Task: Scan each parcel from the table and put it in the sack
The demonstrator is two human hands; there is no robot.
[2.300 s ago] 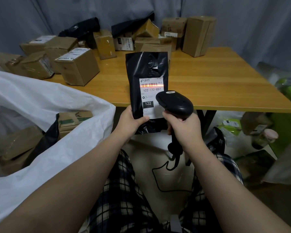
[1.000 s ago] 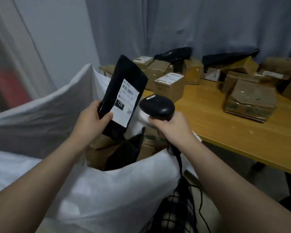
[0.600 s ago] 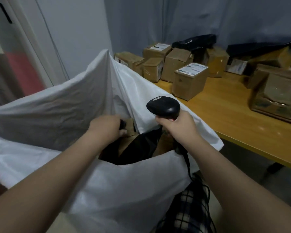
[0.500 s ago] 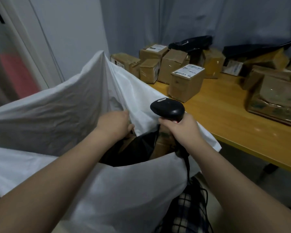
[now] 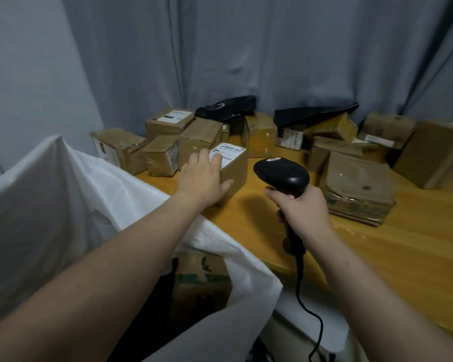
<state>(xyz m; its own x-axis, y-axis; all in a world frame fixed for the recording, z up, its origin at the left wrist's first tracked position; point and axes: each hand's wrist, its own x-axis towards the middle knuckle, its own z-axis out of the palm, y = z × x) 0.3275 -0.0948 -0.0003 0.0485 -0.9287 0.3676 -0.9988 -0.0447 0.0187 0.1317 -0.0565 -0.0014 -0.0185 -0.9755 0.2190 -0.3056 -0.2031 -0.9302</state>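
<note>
Wooden table (image 5: 403, 257), grey curtain (image 5: 246, 48) behind. Sack (image 5: 63, 205) nearest, mouth open. Black mailer (image 5: 158, 296), in left hand a second ago, now down inside sack beside taped box (image 5: 202, 280). That parcel looks done, next cycle starting. Right of sack: right hand (image 5: 304, 207) wrapped round scanner (image 5: 281, 175) handle. Just beyond sack rim: left hand (image 5: 203, 178) spread wide, fingers on label of small box (image 5: 236, 165), no firm hold yet. Farther from sack: pile of parcels (image 5: 356, 184) apparently still unscanned.
</note>
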